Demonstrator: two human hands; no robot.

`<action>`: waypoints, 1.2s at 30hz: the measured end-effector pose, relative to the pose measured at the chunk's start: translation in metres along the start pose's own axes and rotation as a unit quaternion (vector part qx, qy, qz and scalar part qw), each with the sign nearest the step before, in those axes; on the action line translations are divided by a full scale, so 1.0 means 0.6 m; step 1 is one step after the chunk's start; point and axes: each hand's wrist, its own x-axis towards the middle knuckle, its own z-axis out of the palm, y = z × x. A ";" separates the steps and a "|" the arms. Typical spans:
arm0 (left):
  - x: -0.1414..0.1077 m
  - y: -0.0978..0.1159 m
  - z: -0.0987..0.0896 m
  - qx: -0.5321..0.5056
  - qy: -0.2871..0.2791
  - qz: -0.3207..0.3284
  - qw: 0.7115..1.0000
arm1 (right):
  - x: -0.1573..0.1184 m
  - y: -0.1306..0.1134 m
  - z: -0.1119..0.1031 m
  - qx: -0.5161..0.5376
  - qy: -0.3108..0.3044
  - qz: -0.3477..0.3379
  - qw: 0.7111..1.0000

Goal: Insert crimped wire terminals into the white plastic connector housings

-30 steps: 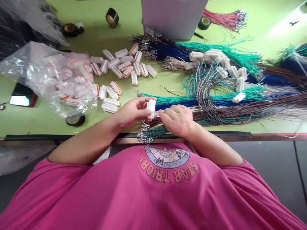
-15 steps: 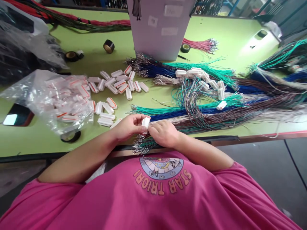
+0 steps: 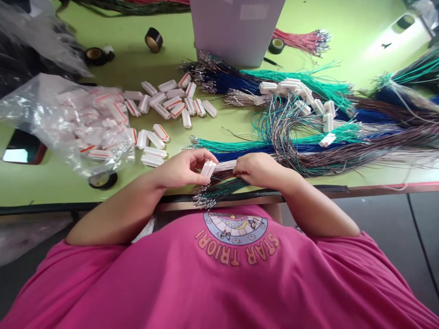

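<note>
Between the thumb and fingers of my left hand (image 3: 181, 170) is a white plastic connector housing (image 3: 208, 169). My right hand (image 3: 259, 170) is to the right of it, fingers curled together over the wire bundles; what they pinch, if anything, is hidden. White wires (image 3: 224, 166) run between the two hands. Below them lie dark green wires (image 3: 229, 186) with bare metal terminals (image 3: 202, 197) at the table edge. Blue wires (image 3: 236, 147) and green wires (image 3: 214, 145) stretch just beyond my hands.
Loose white housings (image 3: 168, 98) lie left of centre beside a clear plastic bag (image 3: 99, 123) full of them. Housings with wires fitted (image 3: 291, 87) rest on the bundles at right. Black tape rolls (image 3: 153, 40), a phone (image 3: 24, 145) and a grey-purple box (image 3: 236, 34) stand around.
My right hand has moved right, away from the housing, which stays in my left hand. The housing is tilted more. The camera's view has shifted downward, so the table sits higher in the picture.
</note>
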 end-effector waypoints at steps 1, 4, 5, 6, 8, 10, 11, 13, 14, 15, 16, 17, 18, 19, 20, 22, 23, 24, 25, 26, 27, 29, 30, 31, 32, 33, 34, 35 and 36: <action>0.001 -0.001 0.001 0.003 0.004 0.000 1.000 | 0.003 -0.005 0.007 -0.026 0.001 0.011 1.000; 0.003 -0.003 0.000 0.001 0.009 0.007 1.000 | 0.009 -0.014 0.019 -0.063 0.010 0.026 0.998; 0.004 -0.003 -0.001 -0.002 0.009 0.008 1.000 | 0.010 -0.014 0.020 -0.059 0.011 0.022 0.998; 0.004 -0.003 -0.001 -0.006 0.009 0.008 1.000 | 0.011 -0.013 0.021 -0.050 0.014 0.016 0.999; 0.004 -0.003 -0.002 -0.013 0.008 0.002 1.000 | 0.011 -0.011 0.019 -0.030 0.023 0.005 0.999; 0.003 -0.002 -0.002 -0.021 0.006 -0.008 1.000 | 0.010 -0.009 0.016 -0.017 0.032 0.005 0.999; 0.003 -0.001 -0.001 -0.028 0.005 -0.012 1.000 | 0.010 -0.008 0.015 -0.012 0.035 0.007 0.999; 0.002 0.000 0.000 -0.046 0.001 -0.019 0.999 | 0.009 -0.007 0.015 -0.003 0.042 0.013 0.999; 0.002 0.001 0.001 -0.056 -0.003 -0.020 0.998 | 0.009 -0.006 0.016 0.002 0.047 0.017 0.999; 0.002 0.001 0.001 -0.065 -0.007 -0.021 0.998 | 0.009 -0.005 0.017 0.009 0.052 0.020 0.998; 0.002 0.001 0.001 -0.072 -0.012 -0.023 0.997 | 0.009 -0.004 0.018 0.019 0.056 0.019 0.998; 0.002 0.000 0.001 -0.077 -0.017 -0.023 0.997 | 0.010 -0.003 0.019 0.031 0.059 0.011 0.998; 0.002 0.000 0.001 -0.082 -0.022 -0.022 0.996 | 0.011 -0.002 0.021 0.045 0.061 -0.001 0.997; 0.002 -0.001 0.001 -0.087 -0.026 -0.021 0.996 | 0.013 -0.001 0.021 0.058 0.064 -0.013 0.996; 0.002 -0.001 0.001 -0.091 -0.031 -0.020 0.995 | 0.014 0.000 0.022 0.070 0.069 -0.018 0.995; 0.001 0.000 0.001 -0.100 -0.039 -0.018 0.994 | 0.016 0.002 0.023 0.097 0.091 0.007 0.991; 0.000 0.001 0.001 -0.104 -0.042 -0.018 0.994 | 0.017 0.005 0.023 0.113 0.109 0.035 0.987; -0.001 0.001 0.001 -0.107 -0.045 -0.017 0.993 | 0.018 0.008 0.023 0.133 0.128 0.067 0.981; -0.002 0.002 0.002 -0.108 -0.047 -0.017 0.993 | 0.018 0.013 0.024 0.157 0.147 0.096 0.972; -0.003 0.002 0.002 -0.108 -0.049 -0.017 0.993 | 0.018 0.018 0.024 0.185 0.164 0.119 0.961; -0.004 0.002 0.002 -0.107 -0.049 -0.017 0.993 | 0.017 0.024 0.024 0.215 0.181 0.137 0.950; -0.004 0.000 0.001 -0.101 -0.044 -0.013 0.994 | 0.011 0.035 0.021 0.269 0.207 0.155 0.928; -0.004 -0.002 0.000 -0.098 -0.041 -0.012 0.994 | 0.007 0.038 0.019 0.289 0.216 0.157 0.919; -0.003 -0.005 0.000 -0.097 -0.038 -0.012 0.995 | 0.003 0.039 0.015 0.302 0.220 0.154 0.915; -0.001 -0.007 -0.001 -0.097 -0.034 -0.012 0.995 | -0.002 0.037 0.010 0.306 0.218 0.144 0.915; 0.000 -0.010 -0.001 -0.100 -0.031 -0.014 0.994 | -0.006 0.032 0.004 0.302 0.209 0.126 0.921; 0.002 -0.013 -0.001 -0.106 -0.029 -0.016 0.994 | -0.009 0.025 -0.003 0.291 0.194 0.096 0.932; 0.004 -0.016 -0.001 -0.112 -0.027 -0.017 0.993 | -0.010 0.014 -0.009 0.274 0.177 0.056 0.944; 0.005 -0.018 -0.001 -0.119 -0.025 -0.017 0.992 | -0.009 0.003 -0.015 0.254 0.158 0.008 0.954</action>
